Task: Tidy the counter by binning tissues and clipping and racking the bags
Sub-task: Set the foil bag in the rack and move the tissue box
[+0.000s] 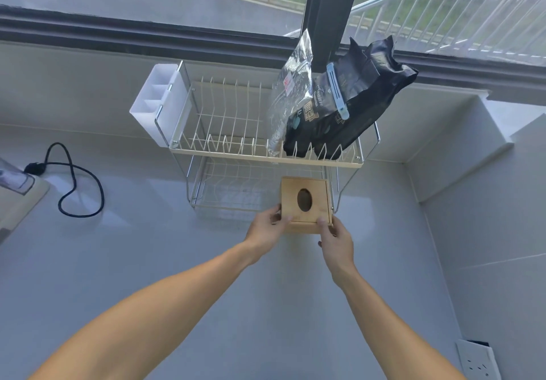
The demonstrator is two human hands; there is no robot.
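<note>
Head view: your left hand (266, 229) and right hand (336, 239) both grip the near corners of the wooden tissue box (305, 203), thumbs on the lid, one hand per side. The box sits on the tabletop (177, 261) just in front of the rack's lower tier.

Bags look done: the black bag (354, 104) with a blue clip (336, 91) and the clear bag (291, 90) both stand in the rack (236, 131) top tier.

No loose tissues visible. Looks like you're on final tidying, squaring the box. Next move: push it straight back under the rack, keep it clear of the wire legs, then let go.
</note>
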